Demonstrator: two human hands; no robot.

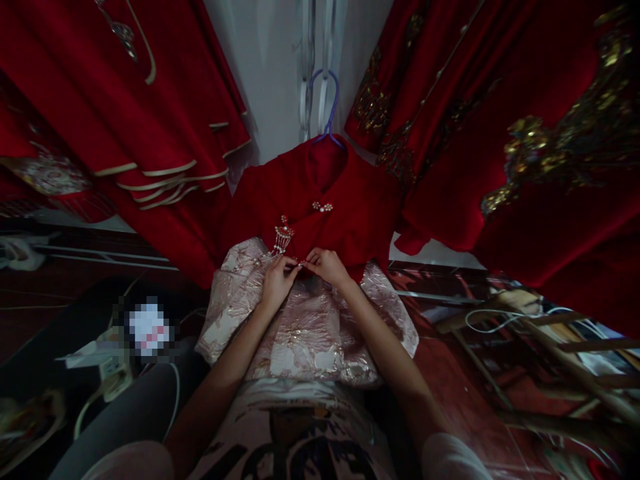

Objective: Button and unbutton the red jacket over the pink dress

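A red jacket (350,220) hangs in front of me on a purple hanger (330,110). Across its chest sits a jewelled clasp (323,207), and to the left of that hangs a brooch (283,233) with beaded tassels. My left hand (277,285) and my right hand (329,268) meet at the jacket's lower front, fingertips pinched on a small beaded fastener (300,265), mostly hidden by the fingers. Below the jacket spreads a pale pink brocade skirt (305,333) with metallic thread, and both forearms lie over it.
Red garments with light piping (165,133) hang at left; gold-embroidered red garments (530,153) hang at right. A wooden rack (500,373) with a white cable stands on the right floor. At lower left are a power strip (115,373) and a blurred-out item (150,327).
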